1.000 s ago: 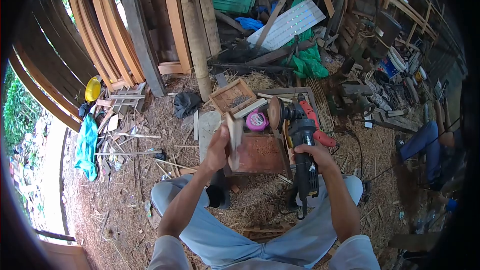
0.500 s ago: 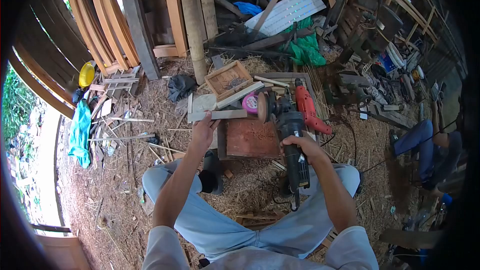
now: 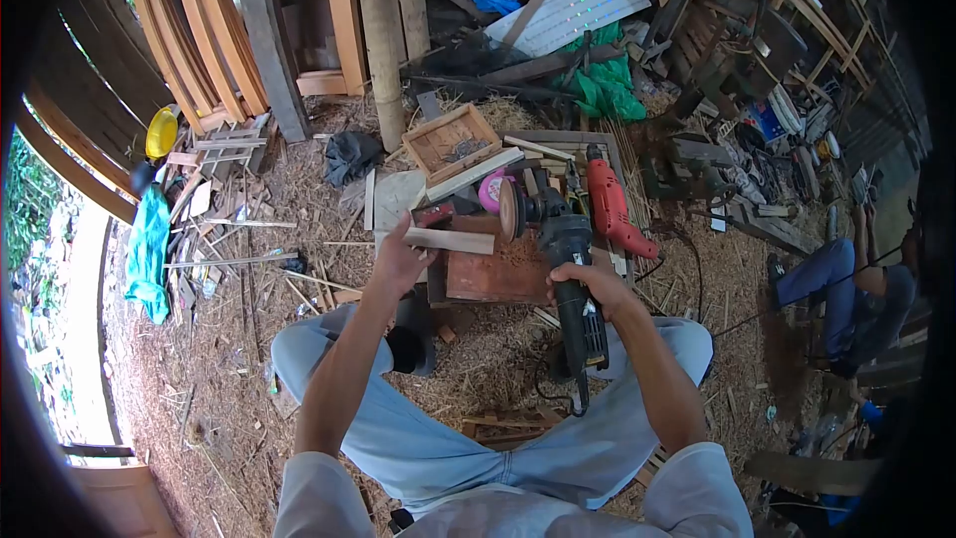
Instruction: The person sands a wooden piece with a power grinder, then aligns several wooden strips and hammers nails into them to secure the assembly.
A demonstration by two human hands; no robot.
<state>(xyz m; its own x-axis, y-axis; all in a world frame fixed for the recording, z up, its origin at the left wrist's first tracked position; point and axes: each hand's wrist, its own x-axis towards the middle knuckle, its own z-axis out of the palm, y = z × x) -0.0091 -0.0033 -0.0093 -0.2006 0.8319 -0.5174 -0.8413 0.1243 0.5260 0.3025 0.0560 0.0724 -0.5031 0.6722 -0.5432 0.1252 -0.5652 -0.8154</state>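
Pinching strip (image 3: 458,241) by left end in left hand (image 3: 399,261), near-left corner of bench (image 3: 498,279); wrapping fingers of right hand (image 3: 599,289) round grinder (image 3: 568,235), near-right corner, beside drill (image 3: 609,207).

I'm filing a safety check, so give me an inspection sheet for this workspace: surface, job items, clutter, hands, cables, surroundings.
Surface: reddish panel, flecked with debris.
Job's things: wood strip near the disc of the power tool; whether they touch cannot be told.
Clutter: red drill, pink tape measure and wooden tray of small metal bits close by; shavings and scraps on the floor.
Hands: left hand holds the strip; right hand grips the power tool; no gloves seen.
Cables: cord loops below the power tool; dark cable on the floor at right.
Surroundings: wooden frames at upper left; another person at right.
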